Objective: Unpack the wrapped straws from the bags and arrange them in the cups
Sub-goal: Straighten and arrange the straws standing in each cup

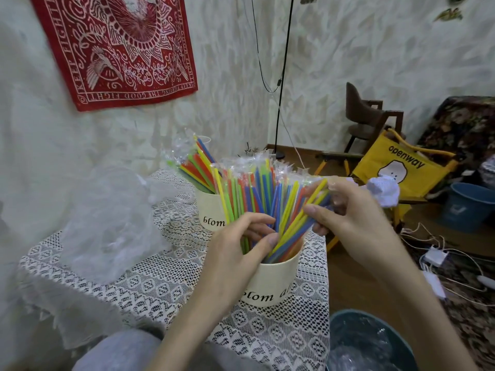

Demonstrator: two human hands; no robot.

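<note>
Holding a fan of wrapped straws (270, 199) over the near cup (276, 279), both hands are in the bundle. Left hand (235, 250) has fingers curled into the straws at the cup's rim, thumb pressed against the stems. Right hand (345, 212) pinches a few straws near their upper ends, tilting them toward the right.

Straws: thin, in blue, yellow, green, orange and red, each in a clear crinkly sleeve that sticks out past the top. They stand in the cup splayed outward, not upright.

Near cup is cream with black script lettering, sitting near the right edge of the small table (150, 287), which is covered by a white lace cloth. Far cup (210, 210), same cream type, sits just behind it toward the back edge and holds its own bunch of wrapped straws (197, 167) leaning left.

Crumpled clear plastic bags (112, 215) are piled on the table's left side. Teal bin (369, 341) with clear plastic inside sits on the floor just beside the front right corner.
</note>
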